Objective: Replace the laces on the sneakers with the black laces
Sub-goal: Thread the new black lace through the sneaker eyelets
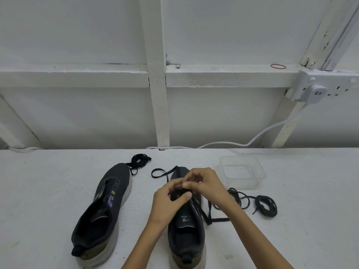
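Now: both hands up at mid eyelets of R sneaker (186, 235), threading flat black lace (219, 219).
L hand (167, 202): fingers curled, thumb in, pinching the lace over the tongue.
R hand (204, 183): fingertips pinched on same lace; lace tip hidden.
L sneaker (103, 210): eyelets bare, spare black lace (139, 161) bundled at its toe.
Risk 1: tails look uneven, so one side could run short.
Risk 2: flat lace may twist if yanked thru.
Risk 3: old laces (260, 205) lie near on R, easy mix-up.

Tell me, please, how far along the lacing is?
Done: the old laces apparently lie removed at right. In hand: left hand and right hand thread a flat lace into the right sneaker. Left: the left sneaker is unlaced, its bundled lace by the toe.
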Demonstrator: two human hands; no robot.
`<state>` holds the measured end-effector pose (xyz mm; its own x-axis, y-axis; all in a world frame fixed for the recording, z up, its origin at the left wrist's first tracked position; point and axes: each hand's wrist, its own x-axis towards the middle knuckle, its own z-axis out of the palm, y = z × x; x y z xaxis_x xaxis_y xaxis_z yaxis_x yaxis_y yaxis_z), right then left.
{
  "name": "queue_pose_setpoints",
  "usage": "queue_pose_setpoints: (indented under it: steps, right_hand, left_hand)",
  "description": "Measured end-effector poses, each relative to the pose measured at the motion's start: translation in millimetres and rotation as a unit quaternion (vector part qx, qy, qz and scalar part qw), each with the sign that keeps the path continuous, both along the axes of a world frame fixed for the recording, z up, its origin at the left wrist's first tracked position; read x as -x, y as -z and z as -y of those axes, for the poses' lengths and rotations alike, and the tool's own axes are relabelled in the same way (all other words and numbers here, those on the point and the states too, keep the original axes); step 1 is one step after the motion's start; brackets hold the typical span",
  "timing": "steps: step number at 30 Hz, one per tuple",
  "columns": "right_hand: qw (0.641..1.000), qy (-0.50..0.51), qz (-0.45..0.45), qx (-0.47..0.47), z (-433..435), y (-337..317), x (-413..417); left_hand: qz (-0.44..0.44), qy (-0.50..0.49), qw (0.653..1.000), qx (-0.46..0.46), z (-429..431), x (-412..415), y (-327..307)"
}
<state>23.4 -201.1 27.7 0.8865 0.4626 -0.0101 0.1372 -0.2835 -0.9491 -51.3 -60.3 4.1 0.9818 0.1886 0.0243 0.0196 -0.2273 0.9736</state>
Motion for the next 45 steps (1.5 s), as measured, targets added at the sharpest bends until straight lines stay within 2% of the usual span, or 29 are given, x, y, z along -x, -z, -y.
queue_pose_setpoints:
  steps: [3, 6, 10, 12, 16, 19, 21, 24, 29, 35, 37, 39, 40, 42, 44, 45]
  right_hand:
    - [0.999, -0.030, 0.029, 0.030, -1, -5, -1]
    - [0.999, -0.035, 0.037, 0.015, -4, -13, 1]
    - [0.994, 0.027, -0.004, -0.110, -1, -30, -4]
    - [0.989, 0.023, -0.012, -0.143, 1, -35, -7]
    - [0.993, -0.019, -0.013, -0.118, -1, -40, -9]
    - [0.994, -0.032, -0.004, -0.105, 0, -42, -12]
    - [0.994, -0.030, -0.002, -0.101, 0, -43, -14]
    - [0.994, -0.006, 0.016, -0.106, -3, -43, -15]
    - [0.979, 0.026, 0.015, -0.201, -7, -62, -22]
    - [0.940, 0.065, 0.027, -0.334, -17, -113, -45]
    - [0.938, 0.078, 0.020, -0.338, -19, -110, -47]
    - [0.957, 0.084, -0.008, -0.279, -16, -96, -48]
    - [0.973, 0.089, -0.020, -0.213, -11, -86, -49]
    - [0.997, 0.074, -0.015, -0.007, 4, -68, -49]
    - [0.984, -0.008, -0.027, 0.177, 17, -51, -42]
    - [0.973, -0.054, -0.055, 0.216, 20, -42, -36]
  left_hand:
    - [-0.007, 0.005, 1.000, -0.030, 8, 2, 2]
    - [-0.018, 0.009, 0.998, -0.054, 12, 2, 3]
    - [-0.020, 0.010, 0.998, -0.051, 10, 3, 1]
    - [-0.022, 0.014, 0.998, -0.050, 8, 2, 2]
    - [-0.020, 0.030, 0.998, -0.058, 2, -5, -2]
    - [0.012, 0.035, 0.999, -0.005, 1, -13, -7]
    - [0.002, 0.059, 0.998, 0.034, 5, -15, -6]
    - [-0.006, 0.070, 0.997, 0.037, 11, -14, 0]
    - [-0.004, 0.071, 0.997, 0.036, 11, -15, 5]
    - [-0.009, 0.067, 0.995, 0.069, 12, -15, 6]
    - [-0.014, 0.069, 0.993, 0.090, 11, -15, 6]
    - [-0.026, 0.063, 0.993, 0.099, 9, -15, 8]
    - [-0.030, 0.058, 0.992, 0.105, 9, -15, 9]
    - [-0.031, 0.051, 0.992, 0.114, 9, -16, 11]
    - [-0.026, 0.053, 0.992, 0.111, 11, -16, 11]
    - [-0.021, 0.057, 0.993, 0.103, 12, -16, 10]
